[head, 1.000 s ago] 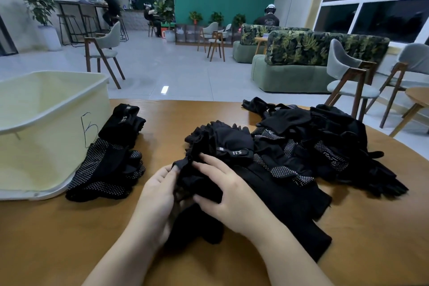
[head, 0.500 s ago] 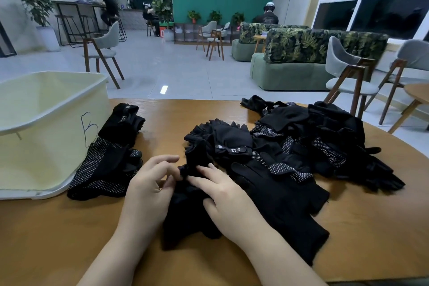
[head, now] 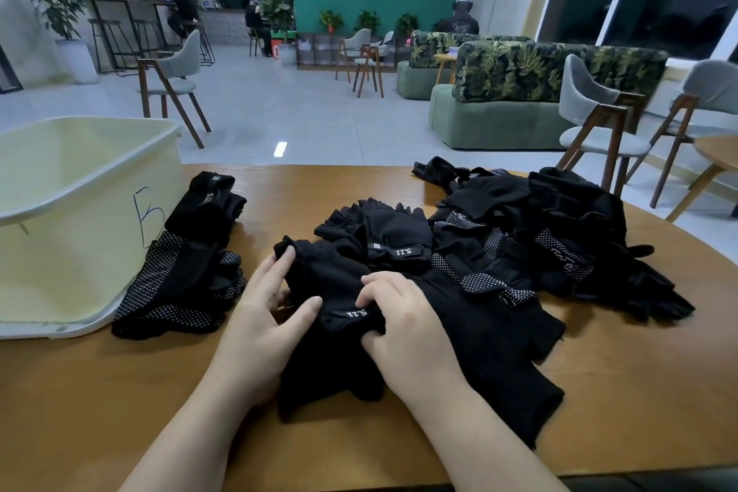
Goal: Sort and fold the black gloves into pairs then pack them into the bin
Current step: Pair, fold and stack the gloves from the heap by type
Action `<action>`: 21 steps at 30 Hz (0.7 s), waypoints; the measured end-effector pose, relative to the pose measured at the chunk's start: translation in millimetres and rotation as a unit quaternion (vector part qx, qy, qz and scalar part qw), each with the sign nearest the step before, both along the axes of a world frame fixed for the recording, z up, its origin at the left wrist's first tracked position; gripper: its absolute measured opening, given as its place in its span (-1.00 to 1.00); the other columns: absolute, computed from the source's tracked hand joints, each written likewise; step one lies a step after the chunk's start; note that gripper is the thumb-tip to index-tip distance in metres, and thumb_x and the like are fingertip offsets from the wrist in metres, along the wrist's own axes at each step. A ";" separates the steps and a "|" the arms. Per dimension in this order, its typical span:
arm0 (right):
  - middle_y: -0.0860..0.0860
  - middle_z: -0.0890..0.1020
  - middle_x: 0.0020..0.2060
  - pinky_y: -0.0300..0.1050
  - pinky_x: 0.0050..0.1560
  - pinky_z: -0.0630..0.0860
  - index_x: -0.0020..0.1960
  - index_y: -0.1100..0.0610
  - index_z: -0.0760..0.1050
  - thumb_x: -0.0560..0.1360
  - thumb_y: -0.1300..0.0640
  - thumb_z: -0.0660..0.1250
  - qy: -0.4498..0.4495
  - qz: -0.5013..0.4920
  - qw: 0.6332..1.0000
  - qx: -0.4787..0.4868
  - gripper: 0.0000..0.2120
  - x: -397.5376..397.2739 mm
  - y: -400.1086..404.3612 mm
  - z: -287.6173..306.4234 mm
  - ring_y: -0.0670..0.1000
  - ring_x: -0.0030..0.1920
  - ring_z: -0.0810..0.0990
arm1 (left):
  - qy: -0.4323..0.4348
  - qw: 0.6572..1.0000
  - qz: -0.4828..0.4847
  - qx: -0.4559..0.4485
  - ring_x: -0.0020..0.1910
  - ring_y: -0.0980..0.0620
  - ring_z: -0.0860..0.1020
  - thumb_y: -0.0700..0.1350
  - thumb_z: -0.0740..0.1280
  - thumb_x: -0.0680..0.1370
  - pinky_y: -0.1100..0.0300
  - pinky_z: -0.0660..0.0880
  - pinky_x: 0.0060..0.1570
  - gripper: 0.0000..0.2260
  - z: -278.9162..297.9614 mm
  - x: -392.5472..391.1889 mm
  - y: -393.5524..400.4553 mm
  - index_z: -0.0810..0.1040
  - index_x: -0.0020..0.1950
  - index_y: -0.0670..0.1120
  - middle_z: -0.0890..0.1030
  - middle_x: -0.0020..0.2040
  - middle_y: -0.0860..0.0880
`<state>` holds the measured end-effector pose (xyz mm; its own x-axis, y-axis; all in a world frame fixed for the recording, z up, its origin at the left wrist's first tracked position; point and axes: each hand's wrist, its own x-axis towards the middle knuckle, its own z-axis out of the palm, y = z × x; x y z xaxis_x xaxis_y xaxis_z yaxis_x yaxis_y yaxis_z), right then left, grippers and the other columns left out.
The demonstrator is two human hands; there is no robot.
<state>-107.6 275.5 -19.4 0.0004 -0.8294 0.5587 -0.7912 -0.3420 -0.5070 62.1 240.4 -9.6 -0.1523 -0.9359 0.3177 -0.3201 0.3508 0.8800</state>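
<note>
A black glove [head: 323, 284] with a small "5.11" tag lies at the near edge of a heap of black gloves [head: 519, 252] on the wooden table [head: 100, 403]. My left hand [head: 259, 316] holds this glove's left side, fingertips on its upper corner and thumb on the cloth near the tag. My right hand [head: 403, 320] grips the same glove by the tag, fingers curled into the cloth. Folded gloves [head: 179, 276] with white dots lie in a stack beside the cream bin [head: 80, 212] at the left.
The bin carries a handwritten letter on its side and looks hollow inside. Chairs [head: 595, 128] and sofas stand beyond the table's far edge. People sit far back in the room.
Both hands have spread the glove out flatter; its "5.11" tag now shows between them. My left hand has opened and slid up to the glove's upper left corner.
</note>
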 end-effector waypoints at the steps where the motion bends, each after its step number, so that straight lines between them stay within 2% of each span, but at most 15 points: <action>1: -0.04 0.56 0.05 -0.47 0.14 0.28 -0.07 0.10 0.48 0.18 0.38 0.27 -0.013 0.004 0.999 -0.044 -0.64 0.3 -0.2 0.0 -0.06 0.10 0.46 | 0.040 0.999 -0.019 0.011 0.24 0.15 0.49 -0.25 0.37 0.50 0.38 0.36 0.20 -0.43 -0.2 0.4 0.2 0.27 0.41 0.14 0.18 0.35 0.36; 3: 0.01 0.57 0.07 -0.43 0.25 0.29 -0.04 0.13 0.51 0.19 0.42 0.26 -0.027 0.026 0.995 -0.096 -0.62 1.8 1.6 2.0 -0.06 0.17 0.47 | 0.100 0.993 -0.051 0.023 0.14 0.18 0.56 -0.34 0.32 0.51 0.39 0.46 0.09 -0.44 -0.3 1.7 0.3 0.30 0.39 0.14 0.24 0.44 0.22; 5: 0.04 0.55 0.15 -0.30 0.33 0.33 0.05 0.14 0.50 0.27 0.41 0.25 -0.030 0.069 0.991 -0.107 -0.61 3.3 6.6 4.6 -0.04 0.27 0.46 | 0.115 0.991 -0.060 0.026 0.05 0.16 0.60 -0.37 0.30 0.52 0.34 0.52 0.00 -0.43 -1.9 6.0 -2.3 0.33 0.39 0.14 0.29 0.46 0.08; 7: 0.04 0.53 0.20 -0.28 0.35 0.32 0.14 0.11 0.45 0.33 0.35 0.21 -0.023 0.109 0.990 -0.085 -0.60 3.8 12.8 3.8 -0.06 0.34 0.42 | 0.101 0.992 -0.071 0.026 0.09 0.15 0.59 -0.34 0.35 0.50 0.20 0.52 0.13 -0.42 -5.3 12.1 -5.0 0.39 0.37 0.20 0.34 0.45 0.02; 9: 0.02 0.52 0.23 -0.33 0.36 0.27 0.21 0.06 0.39 0.36 0.30 0.17 -0.010 0.136 0.990 -0.033 -0.56 3.7 18.1 0.2 -0.12 0.36 0.38 | 0.039 0.996 -0.078 0.015 0.23 0.14 0.51 -0.22 0.35 0.46 0.14 0.44 0.26 -0.47 -8.9 15.9 -7.6 0.45 0.29 0.30 0.37 0.42 0.05; 11: -0.02 0.52 0.24 -0.40 0.34 0.24 0.27 0.00 0.33 0.37 0.23 0.13 0.008 0.148 0.989 0.015 -0.53 3.0 22.1 -4.1 -0.16 0.35 0.36 | -0.036 0.998 -0.057 0.006 0.33 0.16 0.38 -0.23 0.39 0.49 0.29 0.32 0.27 -0.51 -12.6 16.0 -7.5 0.48 0.22 0.32 0.32 0.41 0.08; 14: -0.09 0.49 0.24 -0.44 0.30 0.24 0.32 -0.02 0.32 0.42 0.15 0.17 0.026 0.153 0.986 0.063 -0.53 1.3 27.0 -7.2 -0.21 0.31 0.36 | -0.120 0.991 0.022 -0.045 0.39 0.13 0.24 -0.19 0.41 0.48 0.26 0.19 0.29 -0.60 -16.5 16.0 -5.1 0.47 0.23 0.17 0.23 0.46 -0.01; 16: -0.14 0.48 0.24 -0.43 0.29 0.25 0.34 -0.01 0.35 0.44 0.10 0.19 0.023 0.162 0.984 0.076 -0.54 0.2 29.9 -5.6 -0.23 0.30 0.35 | -0.126 0.986 0.044 -0.099 0.40 0.13 0.25 -0.03 0.43 0.46 0.24 0.17 0.32 -0.71 -14.4 19.7 1.1 0.53 0.16 0.16 0.29 0.42 0.04; 18: -0.19 0.46 0.24 -0.41 0.29 0.26 0.34 -0.01 0.37 0.45 0.08 0.20 -0.001 0.175 0.980 0.097 -0.55 -0.2 32.8 -1.4 -0.26 0.30 0.34 | -0.120 0.983 0.009 -0.138 0.32 0.24 0.35 0.16 0.38 0.46 0.37 0.22 0.28 -0.82 -11.6 25.2 7.5 0.58 0.04 0.22 0.42 0.29 0.19; 21: -0.25 0.48 0.21 -0.38 0.25 0.31 0.32 -0.04 0.40 0.45 0.12 0.19 -0.095 0.177 0.969 0.142 -0.57 -1.5 32.8 5.9 -0.25 0.27 0.39 | -0.126 0.982 -0.089 -0.108 0.19 0.26 0.48 0.22 0.26 0.43 0.45 0.34 0.16 -0.78 -13.2 29.5 18.9 0.64 -0.03 0.25 0.53 0.13 0.27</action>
<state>-109.1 308.3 -13.5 0.2322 -0.9168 0.3249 -0.5340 -0.3994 -0.7452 91.5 259.3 -22.8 -0.4063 -0.8019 0.4380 -0.4347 0.5913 0.6792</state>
